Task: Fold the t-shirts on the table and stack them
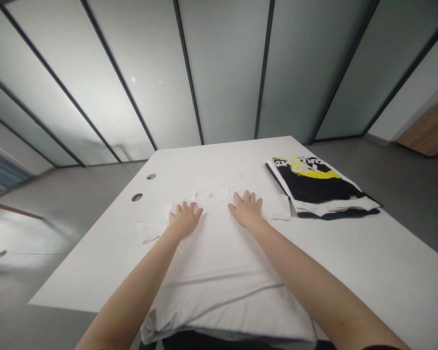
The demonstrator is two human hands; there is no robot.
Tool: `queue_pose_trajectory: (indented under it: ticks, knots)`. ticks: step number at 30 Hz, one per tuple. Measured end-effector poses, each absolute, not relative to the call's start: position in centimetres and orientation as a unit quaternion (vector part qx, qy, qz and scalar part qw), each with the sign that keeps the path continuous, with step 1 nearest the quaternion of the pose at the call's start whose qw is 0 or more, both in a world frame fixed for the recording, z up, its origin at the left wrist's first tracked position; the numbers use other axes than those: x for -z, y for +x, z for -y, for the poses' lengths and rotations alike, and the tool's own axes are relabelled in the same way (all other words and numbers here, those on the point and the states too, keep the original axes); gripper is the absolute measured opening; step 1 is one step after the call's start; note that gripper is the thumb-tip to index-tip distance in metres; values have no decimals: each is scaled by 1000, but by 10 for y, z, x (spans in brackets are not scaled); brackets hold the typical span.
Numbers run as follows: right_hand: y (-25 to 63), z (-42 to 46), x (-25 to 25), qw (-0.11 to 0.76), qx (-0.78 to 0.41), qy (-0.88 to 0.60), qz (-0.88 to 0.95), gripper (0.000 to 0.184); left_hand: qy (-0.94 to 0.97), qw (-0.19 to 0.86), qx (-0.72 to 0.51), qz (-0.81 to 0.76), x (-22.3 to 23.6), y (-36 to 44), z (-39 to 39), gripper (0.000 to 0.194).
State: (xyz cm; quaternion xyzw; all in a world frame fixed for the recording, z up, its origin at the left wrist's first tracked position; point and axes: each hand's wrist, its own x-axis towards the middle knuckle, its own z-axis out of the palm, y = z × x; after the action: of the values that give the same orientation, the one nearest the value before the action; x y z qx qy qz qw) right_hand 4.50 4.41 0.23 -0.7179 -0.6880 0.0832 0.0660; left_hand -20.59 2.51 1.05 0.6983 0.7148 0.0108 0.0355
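A white T-shirt (219,243) lies spread out on the white table, its collar at the far end and its hem at the near edge. Both short sleeves stick out to the sides, and a few creases cross the lower part. My left hand (185,219) rests with fingers spread on the left shoulder of the shirt. On the right shoulder, beside the collar, my right hand (247,209) lies flat with its fingers apart. Neither hand grips the cloth.
To the right, a stack of folded shirts (310,187) sits on the table (105,257), with a black, yellow and white print on top. Two round holes pierce the tabletop at the left. Frosted glass panels (226,73) stand behind the table.
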Motion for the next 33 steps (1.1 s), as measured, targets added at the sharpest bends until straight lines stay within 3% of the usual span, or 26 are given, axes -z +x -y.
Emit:
queue_pose_trajectory:
  ticks: [4,7,11,19,23,29,33]
  knots:
    - [46,-66,0,39,-108,-718,687,75,638,61,3,-768,-1,-188,-60,68]
    - [53,-89,-2,46,-107,-711,693,74,625,95,7,-775,-5,-179,-89,70]
    - [60,-106,-4,59,-86,-703,703,68,655,58,-49,-752,-3,-174,-102,64]
    - [98,-99,3,200,-42,-781,590,50,555,-27,-176,-812,4,-229,-84,48]
    - [115,-95,3,178,-43,-823,538,45,479,-38,-155,-863,0,-262,-75,48]
    - [108,-95,5,135,-49,-832,537,58,461,3,-173,-871,-5,-288,-72,45]
    - [107,-97,8,130,-57,-835,532,58,437,1,-219,-873,-9,-301,-70,59]
